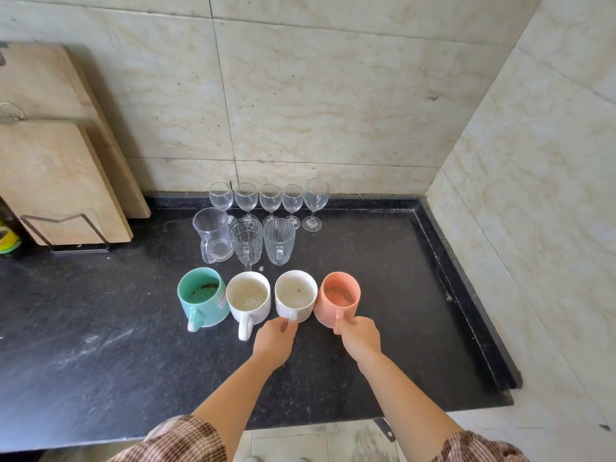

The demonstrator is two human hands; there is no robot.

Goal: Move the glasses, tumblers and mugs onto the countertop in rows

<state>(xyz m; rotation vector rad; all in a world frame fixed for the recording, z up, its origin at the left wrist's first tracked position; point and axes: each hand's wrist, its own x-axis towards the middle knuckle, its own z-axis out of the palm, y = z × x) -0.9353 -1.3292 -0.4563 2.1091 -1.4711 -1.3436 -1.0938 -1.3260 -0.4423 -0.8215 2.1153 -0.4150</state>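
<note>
Three rows stand on the black countertop (pixel 100 361). Several stemmed wine glasses (pixel 270 198) line the back wall. In front of them are three clear glass mugs (pixel 246 240). The front row holds a green mug (pixel 200 296), a white mug (pixel 248 298), a second white mug (pixel 296 295) and a pink mug (pixel 338 298). My left hand (pixel 275 341) grips the handle of the second white mug. My right hand (pixel 361 336) grips the handle of the pink mug. Both mugs rest upright on the counter.
Two wooden cutting boards (pixel 56 168) lean in a wire rack at the left against the tiled wall. A raised black rim (pixel 466 295) borders the counter on the right beside the side wall. A yellow-green object (pixel 8 240) sits at the far left edge.
</note>
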